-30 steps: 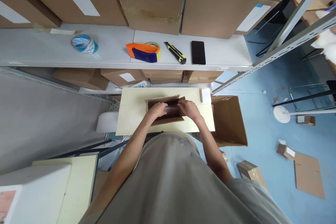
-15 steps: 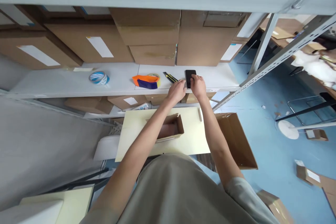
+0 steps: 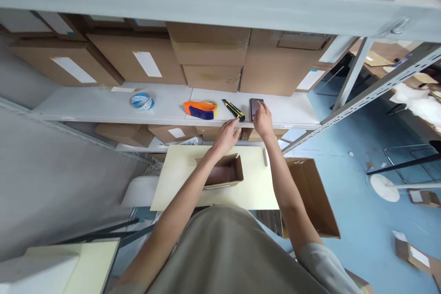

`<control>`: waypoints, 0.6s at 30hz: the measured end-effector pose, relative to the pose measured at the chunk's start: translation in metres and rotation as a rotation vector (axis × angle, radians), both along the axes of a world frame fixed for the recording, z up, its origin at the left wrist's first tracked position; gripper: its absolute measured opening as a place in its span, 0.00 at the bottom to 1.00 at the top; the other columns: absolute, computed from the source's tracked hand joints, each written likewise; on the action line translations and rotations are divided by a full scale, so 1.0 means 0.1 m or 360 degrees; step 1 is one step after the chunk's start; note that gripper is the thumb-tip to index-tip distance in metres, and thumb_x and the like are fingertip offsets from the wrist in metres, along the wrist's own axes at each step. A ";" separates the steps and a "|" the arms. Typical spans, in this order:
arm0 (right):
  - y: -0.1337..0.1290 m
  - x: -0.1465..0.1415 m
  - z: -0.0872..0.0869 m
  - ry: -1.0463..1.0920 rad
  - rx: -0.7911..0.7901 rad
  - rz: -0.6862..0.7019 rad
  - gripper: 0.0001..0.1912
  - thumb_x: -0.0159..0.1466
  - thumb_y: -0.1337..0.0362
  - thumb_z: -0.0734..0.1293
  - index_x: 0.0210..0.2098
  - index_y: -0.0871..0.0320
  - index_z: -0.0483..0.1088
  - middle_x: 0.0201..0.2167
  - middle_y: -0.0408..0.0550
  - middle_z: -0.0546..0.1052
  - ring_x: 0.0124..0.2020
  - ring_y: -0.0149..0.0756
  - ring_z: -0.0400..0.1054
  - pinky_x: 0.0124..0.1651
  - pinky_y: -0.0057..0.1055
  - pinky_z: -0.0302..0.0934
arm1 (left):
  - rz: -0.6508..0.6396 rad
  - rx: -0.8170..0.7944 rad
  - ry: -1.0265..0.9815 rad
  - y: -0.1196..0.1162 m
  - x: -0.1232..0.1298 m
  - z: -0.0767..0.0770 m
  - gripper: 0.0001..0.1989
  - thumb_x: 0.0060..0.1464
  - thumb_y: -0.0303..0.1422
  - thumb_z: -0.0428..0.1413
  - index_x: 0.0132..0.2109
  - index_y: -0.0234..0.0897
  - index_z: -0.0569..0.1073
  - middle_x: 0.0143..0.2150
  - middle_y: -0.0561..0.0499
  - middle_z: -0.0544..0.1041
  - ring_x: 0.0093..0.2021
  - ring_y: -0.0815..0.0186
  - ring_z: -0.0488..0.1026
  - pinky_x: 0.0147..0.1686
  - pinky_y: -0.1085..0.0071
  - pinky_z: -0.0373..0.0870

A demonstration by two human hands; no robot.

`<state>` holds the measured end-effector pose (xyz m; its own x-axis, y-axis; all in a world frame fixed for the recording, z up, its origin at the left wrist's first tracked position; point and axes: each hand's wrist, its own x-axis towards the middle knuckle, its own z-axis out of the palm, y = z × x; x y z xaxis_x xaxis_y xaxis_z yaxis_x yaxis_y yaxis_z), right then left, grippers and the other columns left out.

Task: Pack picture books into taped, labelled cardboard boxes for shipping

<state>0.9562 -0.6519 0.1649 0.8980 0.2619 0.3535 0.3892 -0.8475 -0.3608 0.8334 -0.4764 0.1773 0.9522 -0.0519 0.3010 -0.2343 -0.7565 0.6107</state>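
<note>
The phone (image 3: 253, 106), a flat glossy slab on the smooth shelf (image 3: 168, 101), runs lengthwise away from the person. The nearer right hand (image 3: 263, 122) bends its fingers over it; whether that grip clasps, I cannot tell. Left of the phone: a slim cutter (image 3: 234, 110), and the left hand (image 3: 225, 138), loosely parted, seemingly empty.

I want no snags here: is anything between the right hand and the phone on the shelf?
Nothing visible is: the right hand is over the phone, and the utility knife lies to the phone's left.
</note>
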 end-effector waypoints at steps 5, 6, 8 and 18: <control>0.00 -1.01 -0.38 -0.0063 0.0362 0.0353 0.28 0.78 0.65 0.50 0.74 0.59 0.61 0.68 0.61 0.73 0.75 0.51 0.59 0.74 0.58 0.60 | 0.0271 -0.0385 0.0129 0.40 -0.89 -0.80 0.20 0.69 0.32 0.55 0.65 0.41 0.74 0.64 0.42 0.81 0.64 0.53 0.78 0.68 0.53 0.74; 0.01 -1.23 -0.50 -0.0008 0.0400 0.0404 0.28 0.79 0.64 0.50 0.74 0.57 0.61 0.68 0.60 0.73 0.75 0.51 0.60 0.74 0.59 0.60 | 0.0319 -0.0456 0.0161 0.46 -1.09 -0.95 0.20 0.69 0.32 0.55 0.65 0.42 0.74 0.63 0.43 0.81 0.63 0.54 0.79 0.66 0.54 0.75; 0.07 -1.63 -0.75 0.0132 0.0433 0.0461 0.27 0.79 0.63 0.50 0.74 0.56 0.62 0.68 0.60 0.73 0.74 0.52 0.61 0.74 0.60 0.61 | 0.0403 -0.0564 0.0227 0.55 -1.47 -1.19 0.19 0.70 0.33 0.55 0.65 0.43 0.74 0.62 0.44 0.82 0.62 0.56 0.80 0.65 0.56 0.77; 0.02 -2.35 -1.58 0.0397 0.0456 0.0020 0.24 0.78 0.54 0.58 0.67 0.57 0.68 0.67 0.66 0.69 0.71 0.59 0.61 0.72 0.66 0.60 | 0.0832 -0.0312 0.0429 0.80 -2.26 -1.68 0.25 0.66 0.35 0.61 0.67 0.41 0.71 0.67 0.40 0.76 0.66 0.51 0.75 0.63 0.53 0.77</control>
